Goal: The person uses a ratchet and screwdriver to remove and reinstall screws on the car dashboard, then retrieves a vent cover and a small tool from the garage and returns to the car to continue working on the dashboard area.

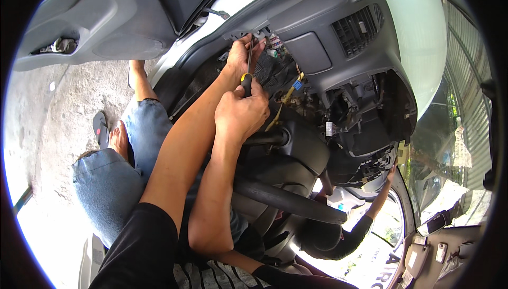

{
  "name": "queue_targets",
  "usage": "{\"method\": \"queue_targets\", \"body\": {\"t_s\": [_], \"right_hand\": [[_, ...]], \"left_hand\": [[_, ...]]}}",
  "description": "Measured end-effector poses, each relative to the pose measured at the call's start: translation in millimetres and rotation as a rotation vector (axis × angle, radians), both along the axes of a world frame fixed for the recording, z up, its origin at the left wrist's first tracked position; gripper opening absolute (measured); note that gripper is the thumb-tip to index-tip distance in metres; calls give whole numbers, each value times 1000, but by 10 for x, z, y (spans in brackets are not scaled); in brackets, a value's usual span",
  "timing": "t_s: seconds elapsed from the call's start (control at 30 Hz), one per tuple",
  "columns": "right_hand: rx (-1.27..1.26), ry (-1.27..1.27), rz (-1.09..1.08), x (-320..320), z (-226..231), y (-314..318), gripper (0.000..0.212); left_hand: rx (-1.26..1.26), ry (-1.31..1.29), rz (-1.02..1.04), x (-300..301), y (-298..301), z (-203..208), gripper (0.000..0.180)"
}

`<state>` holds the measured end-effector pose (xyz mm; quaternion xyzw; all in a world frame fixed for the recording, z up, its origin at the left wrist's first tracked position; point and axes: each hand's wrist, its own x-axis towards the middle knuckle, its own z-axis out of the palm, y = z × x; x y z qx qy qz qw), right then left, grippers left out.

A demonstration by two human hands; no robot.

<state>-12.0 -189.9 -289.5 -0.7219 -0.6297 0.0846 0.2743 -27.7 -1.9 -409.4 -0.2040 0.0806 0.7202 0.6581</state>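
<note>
My right hand [241, 113] is closed around the yellow and black handle of a screwdriver [246, 80], which points up toward the underside of a grey car dashboard [312, 51]. Higher up, my left hand [239, 55] pinches the screwdriver's shaft near its tip, against the dashboard's lower edge. Exposed wiring and connectors [288, 90] hang just right of both hands. The tip itself is hidden by my fingers.
A black steering wheel [288, 200] and steering column [304, 143] sit below my hands. Another person's hand [390, 174] in a black sleeve reaches the dashboard from the far side. An open door panel [95, 29] is at upper left. My jeans-clad legs [106, 183] rest over concrete ground [58, 109].
</note>
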Motion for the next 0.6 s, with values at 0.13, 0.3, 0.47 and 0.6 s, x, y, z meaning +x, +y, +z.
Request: {"method": "queue_targets", "body": {"t_s": [0.13, 0.3, 0.47, 0.6], "right_hand": [[19, -24, 14, 8, -34, 8, 42], [116, 25, -9, -68, -124, -36, 35], [69, 35, -5, -83, -173, -70, 45], [14, -4, 30, -38, -146, -55, 45]], "left_hand": [[23, -19, -6, -15, -15, -38, 23], [117, 14, -29, -68, -75, -110, 22], [116, 59, -50, -124, -108, -70, 20], [77, 43, -16, -107, -147, 25, 16]]}}
